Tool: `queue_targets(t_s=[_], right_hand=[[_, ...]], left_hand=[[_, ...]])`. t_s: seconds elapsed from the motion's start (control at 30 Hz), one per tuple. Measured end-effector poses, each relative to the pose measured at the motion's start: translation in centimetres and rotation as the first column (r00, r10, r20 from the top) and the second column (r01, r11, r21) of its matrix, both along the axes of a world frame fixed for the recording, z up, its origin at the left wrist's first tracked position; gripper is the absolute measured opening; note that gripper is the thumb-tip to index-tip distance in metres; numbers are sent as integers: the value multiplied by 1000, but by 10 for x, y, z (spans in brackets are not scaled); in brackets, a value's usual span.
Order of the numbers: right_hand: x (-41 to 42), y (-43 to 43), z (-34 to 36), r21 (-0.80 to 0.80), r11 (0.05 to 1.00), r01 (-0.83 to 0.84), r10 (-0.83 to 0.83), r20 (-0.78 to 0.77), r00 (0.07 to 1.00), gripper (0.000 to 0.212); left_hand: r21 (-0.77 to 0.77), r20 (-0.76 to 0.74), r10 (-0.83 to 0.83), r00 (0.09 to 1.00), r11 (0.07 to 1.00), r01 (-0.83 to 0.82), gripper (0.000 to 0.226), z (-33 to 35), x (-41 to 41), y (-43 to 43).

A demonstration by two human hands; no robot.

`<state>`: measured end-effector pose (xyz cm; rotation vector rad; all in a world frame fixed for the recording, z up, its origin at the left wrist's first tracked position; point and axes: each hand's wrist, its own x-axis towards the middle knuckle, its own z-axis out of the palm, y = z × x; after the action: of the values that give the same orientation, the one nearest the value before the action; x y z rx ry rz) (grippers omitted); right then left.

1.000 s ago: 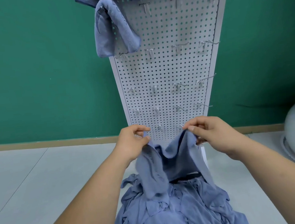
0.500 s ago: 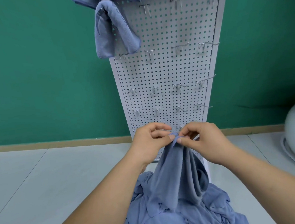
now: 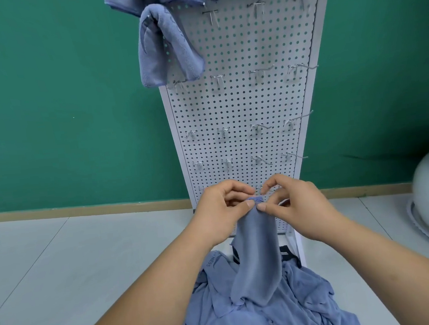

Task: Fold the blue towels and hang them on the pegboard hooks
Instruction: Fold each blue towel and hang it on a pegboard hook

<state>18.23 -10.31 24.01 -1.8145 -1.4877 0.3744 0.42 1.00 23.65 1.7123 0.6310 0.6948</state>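
I see both hands pinching the top edge of one soft blue microfibre towel, corners together. Left hand: thumb and forefinger nipped on the fabric. Right hand: same, other fingers loosely curled. The towel hangs doubled, its tail on the heap of loose blue towels at the foot of the white perforated metal pegboard.

Risks, my read:
- The pinch is shallow, so one layer could slip and undo the fold.
- The lift may drag a heap towel along.
- The bare wire hooks are thin, so a bulky fold could slide off.

Bare studio — green wall; pegboard
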Motion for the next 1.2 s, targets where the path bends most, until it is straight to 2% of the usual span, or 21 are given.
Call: queue_targets(t_s=[0.07,0.13,0.17,0.33,0.5,0.67,0.77,0.87,1.03,1.2], right_hand=[[4,-1,0,-53,995,-81,79,-43,996,21],[8,1,-5,-80,991,-105,103,-28,994,10],[9,2,-8,-86,992,-96,95,-21,995,4],[9,5,-13,-36,999,-15,15,13,1000,10],[6,5,-15,-35,999,-10,14,91,996,7],[16,4,-12,-83,993,-85,88,28,996,11],[34,-2,-13,-174,983,-65,78,68,995,13],[59,-11,-15,-262,964,31,21,195,981,6],[93,-26,-14,-286,932,222,-109,363,926,16],[94,-30,-13,-291,953,84,9,306,952,16]], left_hand=[[30,-6,7,1000,1000,-7,20,-1,-1,4],[57,-15,15,1000,998,-14,23,-2,-2,6],[72,-22,22,1000,997,-20,25,-3,-2,6],[98,-76,34,997,995,-26,25,-10,-1,10],[310,-232,76,970,951,0,7,-18,0,14],[459,-208,236,949,880,-118,11,-8,-5,23],[459,-160,340,927,857,-235,11,-6,-18,40],[450,-113,448,887,819,-357,12,-9,-36,62],[396,-109,576,810,772,-497,11,-14,-60,83],[352,-69,641,764,733,-583,11,-17,-66,90]])
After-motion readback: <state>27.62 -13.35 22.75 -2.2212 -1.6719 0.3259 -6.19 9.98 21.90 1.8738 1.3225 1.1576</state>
